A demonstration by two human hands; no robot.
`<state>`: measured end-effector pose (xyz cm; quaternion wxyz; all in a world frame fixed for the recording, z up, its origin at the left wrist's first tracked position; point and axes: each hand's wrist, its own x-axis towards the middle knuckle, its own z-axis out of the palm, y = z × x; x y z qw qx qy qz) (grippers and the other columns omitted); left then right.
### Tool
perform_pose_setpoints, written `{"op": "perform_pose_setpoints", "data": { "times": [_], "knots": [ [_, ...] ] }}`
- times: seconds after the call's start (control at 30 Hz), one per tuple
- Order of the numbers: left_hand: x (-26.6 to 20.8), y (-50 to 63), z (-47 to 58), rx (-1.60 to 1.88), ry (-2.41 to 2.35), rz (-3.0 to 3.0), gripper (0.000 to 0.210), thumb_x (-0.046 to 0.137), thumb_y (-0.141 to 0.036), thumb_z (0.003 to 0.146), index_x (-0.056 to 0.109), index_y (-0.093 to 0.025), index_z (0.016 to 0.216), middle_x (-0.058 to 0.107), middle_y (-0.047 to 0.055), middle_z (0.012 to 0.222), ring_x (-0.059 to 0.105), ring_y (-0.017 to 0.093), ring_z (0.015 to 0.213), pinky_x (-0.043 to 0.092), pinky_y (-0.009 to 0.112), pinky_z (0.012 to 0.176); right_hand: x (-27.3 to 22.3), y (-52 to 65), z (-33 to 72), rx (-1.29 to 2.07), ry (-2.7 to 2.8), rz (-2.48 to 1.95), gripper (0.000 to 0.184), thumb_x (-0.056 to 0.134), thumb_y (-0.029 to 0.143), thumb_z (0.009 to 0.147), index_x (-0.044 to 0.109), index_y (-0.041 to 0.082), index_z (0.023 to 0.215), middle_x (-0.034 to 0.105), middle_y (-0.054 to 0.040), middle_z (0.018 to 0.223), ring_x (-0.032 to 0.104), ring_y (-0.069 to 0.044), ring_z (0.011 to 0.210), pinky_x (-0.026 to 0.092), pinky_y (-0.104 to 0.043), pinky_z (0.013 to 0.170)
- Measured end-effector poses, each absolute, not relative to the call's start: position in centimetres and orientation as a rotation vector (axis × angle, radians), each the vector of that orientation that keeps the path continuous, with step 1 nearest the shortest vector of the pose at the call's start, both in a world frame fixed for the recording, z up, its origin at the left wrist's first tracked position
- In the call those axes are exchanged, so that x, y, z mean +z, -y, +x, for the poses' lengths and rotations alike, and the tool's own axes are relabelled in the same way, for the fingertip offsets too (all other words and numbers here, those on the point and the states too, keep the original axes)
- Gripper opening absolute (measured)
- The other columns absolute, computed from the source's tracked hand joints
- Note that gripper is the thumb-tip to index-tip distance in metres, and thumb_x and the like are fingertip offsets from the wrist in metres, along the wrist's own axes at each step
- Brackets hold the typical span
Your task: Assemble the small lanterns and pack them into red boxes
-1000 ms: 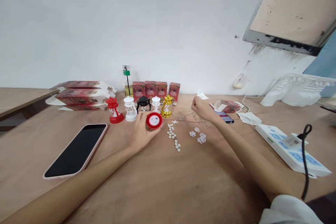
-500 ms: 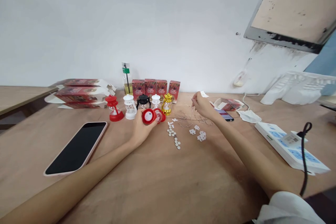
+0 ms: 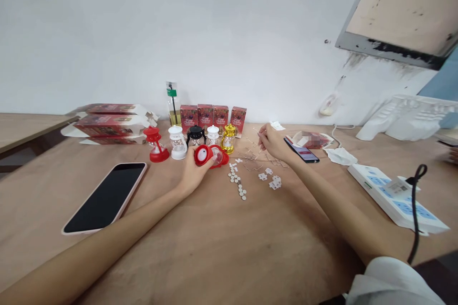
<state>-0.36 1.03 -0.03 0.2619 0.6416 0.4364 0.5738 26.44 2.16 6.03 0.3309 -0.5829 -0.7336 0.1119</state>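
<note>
My left hand [image 3: 193, 172] is wrapped round a small red toy lantern [image 3: 202, 155], tipped on its side with the round base and its white centre turned toward me. Over the pile of thin bent wires [image 3: 252, 156], my right hand [image 3: 272, 142] is closed in a pinch; a thin wire shows below the fingertips. Between the hands lie several button cells [image 3: 240, 190] and small white pieces [image 3: 275, 182]. Behind the left hand stand a red lantern [image 3: 156, 147], white lanterns [image 3: 178, 144], a black lantern [image 3: 195, 136] and a gold lantern [image 3: 228, 140].
Several red printed boxes [image 3: 205, 117] stand by the wall, beside a glass bottle [image 3: 173, 107]. Flattened boxes [image 3: 109, 125] are stacked at left, behind a large phone [image 3: 107, 198]. At right are another phone [image 3: 303, 151], an opened box [image 3: 312, 140] and a power strip [image 3: 397, 200] with a black cable.
My right hand has shifted slightly left and down at the wires. My left hand keeps the red lantern, turned slightly. The whole view has shifted a little.
</note>
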Motion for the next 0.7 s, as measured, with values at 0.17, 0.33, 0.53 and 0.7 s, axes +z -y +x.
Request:
{"op": "perform_pose_setpoints", "data": {
  "times": [0.17,0.33,0.53,0.7],
  "knots": [
    [0.2,-0.9,-0.3,1.535,-1.178,1.707,0.035,0.066,-0.039,0.067,0.046,-0.020,0.087,0.055,0.002,0.087,0.057,0.020,0.084,0.048,0.036,0.079,4.6,-2.5,26.2,0.345,1.907,-1.575,0.006,0.038,0.018,0.092,0.038,0.020,0.086,0.059,-0.0005,0.068,0.055,-0.012,0.059,0.040,-0.024,0.059],
    [0.4,-0.6,0.0,1.535,-1.169,1.658,0.036,0.066,-0.041,0.064,0.046,-0.020,0.085,0.055,0.001,0.086,0.056,0.020,0.083,0.046,0.035,0.079,4.4,-2.2,25.8,0.510,1.906,-1.601,0.008,0.042,0.017,0.090,0.039,0.021,0.084,0.060,0.0011,0.065,0.055,-0.011,0.053,0.039,-0.021,0.053],
    [0.4,-0.8,0.1,1.549,-1.142,1.561,0.037,0.068,-0.039,0.060,0.047,-0.020,0.083,0.055,0.000,0.084,0.054,0.019,0.082,0.045,0.034,0.080,5.7,-2.2,26.1,0.711,1.866,-1.626,0.006,0.046,0.020,0.087,0.043,0.020,0.082,0.052,0.0048,0.057,0.045,-0.008,0.043,0.036,-0.019,0.043],
    [0.0,-1.6,0.0,1.529,-1.120,1.445,0.038,0.068,-0.043,0.059,0.051,-0.019,0.083,0.056,0.000,0.082,0.054,0.019,0.082,0.044,0.033,0.081,6.1,-1.9,25.6,0.760,1.892,-1.614,0.010,0.047,0.028,0.088,0.051,0.019,0.087,0.047,0.0061,0.056,0.038,-0.007,0.044,0.032,-0.020,0.046]
  ]
}}
